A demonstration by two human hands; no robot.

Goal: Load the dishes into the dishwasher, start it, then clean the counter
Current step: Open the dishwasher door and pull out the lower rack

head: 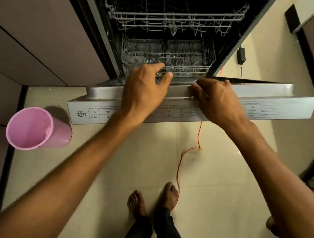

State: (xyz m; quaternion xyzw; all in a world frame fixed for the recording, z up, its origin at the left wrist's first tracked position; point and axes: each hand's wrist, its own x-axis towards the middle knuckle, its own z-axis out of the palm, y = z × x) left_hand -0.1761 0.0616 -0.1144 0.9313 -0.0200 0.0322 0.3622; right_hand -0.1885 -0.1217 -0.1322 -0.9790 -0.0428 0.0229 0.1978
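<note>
Evidently both hands are reaching apart, left hand (pixel 146 86) open, right hand (pixel 215 100) curling on the dishwasher door (pixel 273 97); an even, two-sided pull seems wisest.

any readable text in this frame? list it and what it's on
"13", beside a round logo: on the label strip along the dishwasher door edge.
"P1" and "P2 ECO": program table on that strip.
Other table cells, and the table right of the right hand: too blurred to read.
Nothing else carries text.

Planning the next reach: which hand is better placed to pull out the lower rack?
Probably the left hand: its fingers already reach over the door toward the lower rack, while the right hand curls on the door's edge.
</note>
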